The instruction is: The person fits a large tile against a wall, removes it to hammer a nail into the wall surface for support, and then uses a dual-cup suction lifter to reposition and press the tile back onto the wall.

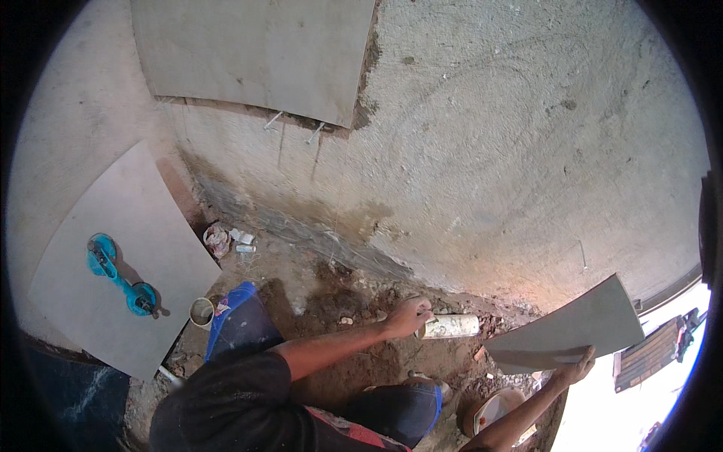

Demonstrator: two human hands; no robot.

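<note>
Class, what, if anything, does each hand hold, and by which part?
The right hand grips a grey tile by its lower edge. Whether the left hand, near the white cylinder, holds anything cannot be told.

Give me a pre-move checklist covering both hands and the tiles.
1. Right hand gripping the right tile: ok, at its lower edge.
2. Left hand also on that tile: not ok, it is at the white cylinder.
3. Lifter on the left tile: ok.
4. Lifter's suction engaged: cannot tell.
5. Pegs at the wall tile's lower edge: ok, two visible.
6. Wall tile firmly fixed: cannot tell.
</note>
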